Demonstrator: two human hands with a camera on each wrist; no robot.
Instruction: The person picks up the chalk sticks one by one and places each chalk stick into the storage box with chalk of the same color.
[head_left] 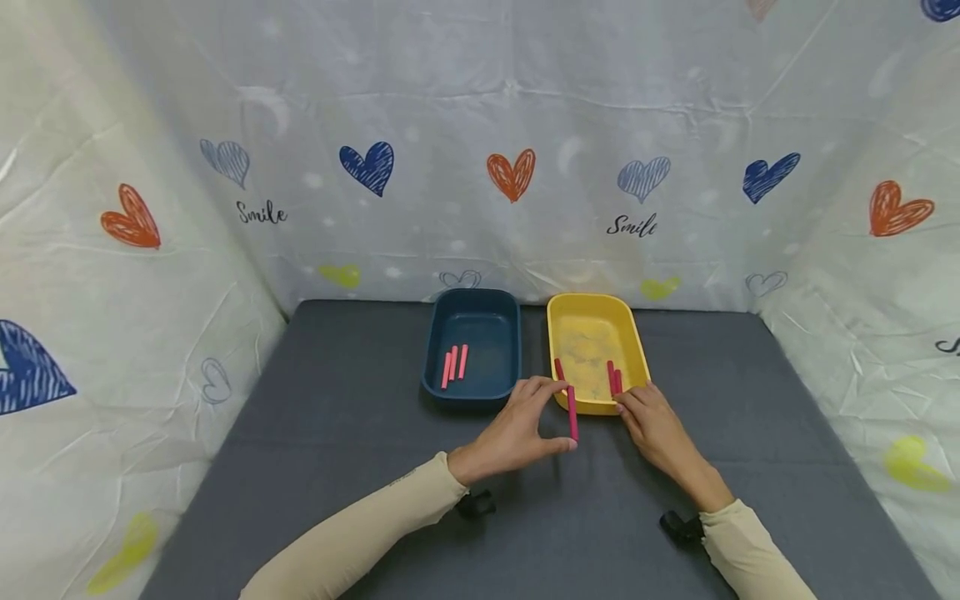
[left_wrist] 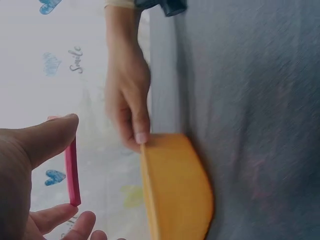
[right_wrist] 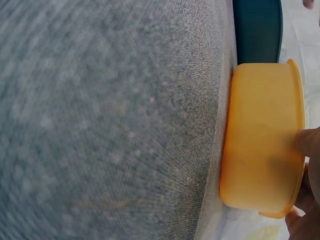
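My left hand (head_left: pixel 512 435) pinches a dark pink chalk stick (head_left: pixel 573 414) by its two ends, thumb at the lower end and fingertip at the upper. The stick is up in the air, just in front of the yellow tray (head_left: pixel 591 325). At that tray's near right corner, my right hand (head_left: pixel 662 429) grips the rim, its thumb on the outer wall in the right wrist view. Inside the yellow tray lie two dark pink sticks (head_left: pixel 613 377) near the right hand and another (head_left: pixel 558 369) by the left wall. Powdery smudges mark its floor.
A dark blue tray (head_left: pixel 480 317) stands left of the yellow one, with three lighter pink sticks (head_left: pixel 453 367) in it. Both trays sit toward the back of the grey cloth-covered table (head_left: pixel 360 400). A white curtain (head_left: pixel 450 108) printed with hearts closes off the back and sides.
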